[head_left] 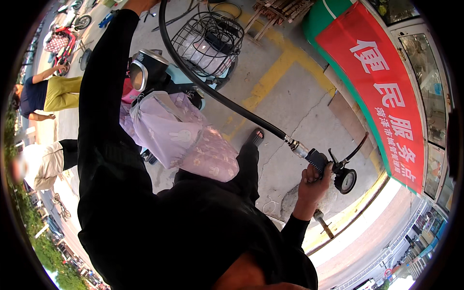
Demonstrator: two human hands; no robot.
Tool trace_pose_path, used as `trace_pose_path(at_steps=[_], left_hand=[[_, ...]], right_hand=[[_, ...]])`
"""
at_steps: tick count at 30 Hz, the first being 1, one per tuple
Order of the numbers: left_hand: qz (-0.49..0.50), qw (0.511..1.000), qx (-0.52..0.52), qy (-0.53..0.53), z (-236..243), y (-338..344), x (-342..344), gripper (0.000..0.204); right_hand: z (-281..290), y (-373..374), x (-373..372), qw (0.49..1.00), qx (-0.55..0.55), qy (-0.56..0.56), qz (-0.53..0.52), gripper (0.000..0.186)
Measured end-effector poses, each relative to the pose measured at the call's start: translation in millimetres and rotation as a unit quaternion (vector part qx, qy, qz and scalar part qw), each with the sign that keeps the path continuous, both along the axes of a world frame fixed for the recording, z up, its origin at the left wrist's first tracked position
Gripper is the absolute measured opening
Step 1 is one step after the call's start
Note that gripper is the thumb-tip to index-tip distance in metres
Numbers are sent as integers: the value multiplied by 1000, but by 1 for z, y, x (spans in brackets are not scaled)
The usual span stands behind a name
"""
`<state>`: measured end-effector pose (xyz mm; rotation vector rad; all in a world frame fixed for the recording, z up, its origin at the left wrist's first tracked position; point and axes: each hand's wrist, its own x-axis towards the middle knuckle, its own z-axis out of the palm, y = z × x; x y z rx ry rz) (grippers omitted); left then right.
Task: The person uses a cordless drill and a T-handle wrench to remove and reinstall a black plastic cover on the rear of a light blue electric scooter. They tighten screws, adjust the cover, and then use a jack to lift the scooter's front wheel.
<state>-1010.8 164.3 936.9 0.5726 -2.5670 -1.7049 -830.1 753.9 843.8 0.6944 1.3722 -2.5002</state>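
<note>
My right hand (313, 187) is closed around the black grip of a tire inflator gun (317, 160) with a round dial gauge (346, 181). A short black tube sticks out past the gauge. From the gun's metal coupling, a thick black air hose (217, 95) curves up to the top edge. My left arm reaches far forward, and only part of my left hand (140, 5) shows at the top edge; its fingers are cut off. Between my arms is a scooter with a lilac rabbit-patterned cover (169, 128), a round headlamp-like housing (146, 70) and a black wire basket (209, 42) holding cables and clear plastic.
A booth with a red banner (382, 92) and glass panes stands at the right. Bundled sticks (282, 10) lie at the top. Yellow lines (270, 79) mark the pavement. At the left are a person in yellow trousers (63, 93), another person (42, 165) and a red scooter (66, 47).
</note>
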Motion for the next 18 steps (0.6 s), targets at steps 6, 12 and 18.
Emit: trace_pose_path(at_steps=[6, 12, 18], left_hand=[[77, 996, -35, -19, -24, 21, -26, 18], [149, 988, 1, 28, -61, -25, -10, 21], [251, 965, -57, 41, -64, -73, -16, 27]], right_hand=[[-5, 58, -30, 997, -27, -75, 13, 47], [-9, 63, -74, 991, -29, -116, 57, 41], [0, 20, -171, 987, 25, -51, 151, 48]])
